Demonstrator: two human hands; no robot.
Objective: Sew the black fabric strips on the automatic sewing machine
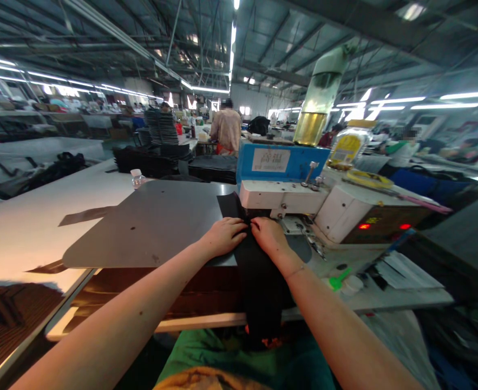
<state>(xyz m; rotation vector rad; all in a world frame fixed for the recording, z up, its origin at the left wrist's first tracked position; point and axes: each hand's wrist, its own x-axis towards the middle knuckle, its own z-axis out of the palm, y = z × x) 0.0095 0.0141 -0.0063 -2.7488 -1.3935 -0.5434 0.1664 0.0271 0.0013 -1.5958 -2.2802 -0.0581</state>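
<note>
A long black strip of material (259, 281) runs from my lap over the table's front edge to the white head of a machine (283, 195) with a blue housing. My left hand (223, 236) is closed on the strip's left edge, fingers pointing to the right. Opposite it, my right hand (269, 236) grips the strip from the right, its fingertips almost meeting the left ones just in front of the machine head. The strip's far end lies on a grey metal plate (149, 227). My fingers hide part of the strip where it meets the machine.
A bottle of yellow liquid (314, 122) stands inverted on the machine, near a clear jar (348, 143). Red digits glow on the control box (380, 225). A green scoop (339, 279) lies at right. Stacked black pieces (153, 161) and a standing person (226, 130) are beyond.
</note>
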